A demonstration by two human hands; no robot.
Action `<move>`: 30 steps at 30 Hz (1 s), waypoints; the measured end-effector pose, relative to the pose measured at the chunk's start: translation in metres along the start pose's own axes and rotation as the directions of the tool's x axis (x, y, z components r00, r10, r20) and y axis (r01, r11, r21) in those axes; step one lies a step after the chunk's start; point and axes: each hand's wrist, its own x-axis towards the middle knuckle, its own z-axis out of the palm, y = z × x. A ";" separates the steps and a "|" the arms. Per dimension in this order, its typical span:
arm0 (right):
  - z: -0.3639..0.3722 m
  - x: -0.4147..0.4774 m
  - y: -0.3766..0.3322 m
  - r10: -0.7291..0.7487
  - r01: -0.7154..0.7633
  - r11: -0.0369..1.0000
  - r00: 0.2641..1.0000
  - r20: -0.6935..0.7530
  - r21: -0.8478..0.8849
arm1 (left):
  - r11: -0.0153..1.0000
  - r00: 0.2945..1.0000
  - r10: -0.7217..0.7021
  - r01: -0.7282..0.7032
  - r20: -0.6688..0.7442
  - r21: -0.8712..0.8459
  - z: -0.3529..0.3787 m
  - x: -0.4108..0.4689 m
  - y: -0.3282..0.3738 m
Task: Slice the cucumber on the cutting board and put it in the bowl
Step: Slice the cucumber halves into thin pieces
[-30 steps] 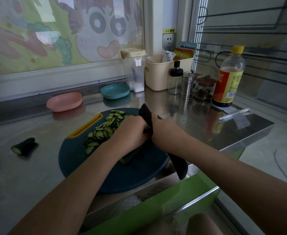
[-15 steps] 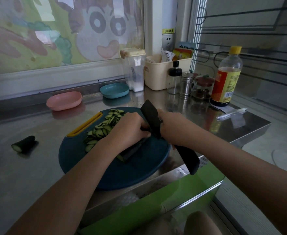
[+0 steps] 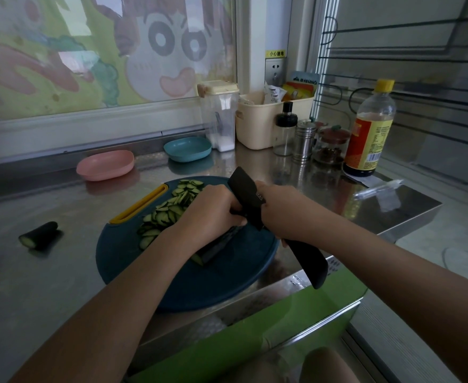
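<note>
Head view: left hand (image 3: pixel 210 214) curls over the cucumber (image 3: pixel 218 246), touching the black knife (image 3: pixel 247 198) the right hand (image 3: pixel 286 214) grips, so a slip could nick knuckles.

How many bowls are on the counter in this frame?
2. A pink bowl sits at the back left of the counter; a teal bowl sits to its right, beside the clear canister. Both are beyond the cutting board. None appears hidden.
</note>
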 end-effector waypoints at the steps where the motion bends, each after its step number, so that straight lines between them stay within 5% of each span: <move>1: 0.000 0.000 0.000 -0.004 0.004 1.000 1.000 -0.001 -0.006 | 1.000 1.000 -0.002 0.002 0.002 0.001 0.000 0.000 0.000; 20: 0.037 0.023 -0.001 0.129 -0.129 0.991 0.992 0.009 -0.038 | 0.999 0.996 0.042 -0.042 0.073 0.001 -0.005 0.000 -0.004; 30: 0.007 0.004 0.005 0.006 -0.006 1.000 1.000 -0.022 0.000 | 0.999 0.999 0.015 -0.014 0.044 -0.035 -0.005 -0.003 -0.004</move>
